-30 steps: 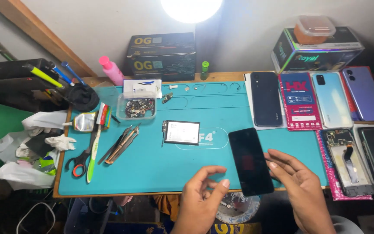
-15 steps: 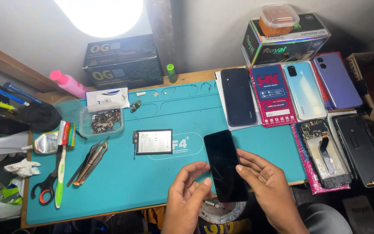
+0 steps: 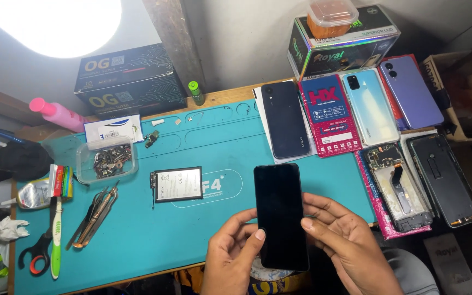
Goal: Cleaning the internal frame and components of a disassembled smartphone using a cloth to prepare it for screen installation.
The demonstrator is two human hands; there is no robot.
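Both hands hold a black phone [image 3: 279,216] screen-up over the near edge of the teal surface [image 3: 192,235]: the left hand [image 3: 233,257] has its fingers closed on the phone's left edge, the right hand [image 3: 348,248] on its right edge. A battery [image 3: 178,184] lies at ten o'clock from the phone, a tray of small parts [image 3: 106,160] farther out the same way, and an opened phone [image 3: 399,186] at two o'clock.

Prob. a phone repair workshop: teal repair mat [image 3: 203,229], opened phones [image 3: 399,187], loose battery [image 3: 178,184], tweezers [image 3: 95,214], parts tray [image 3: 106,161].
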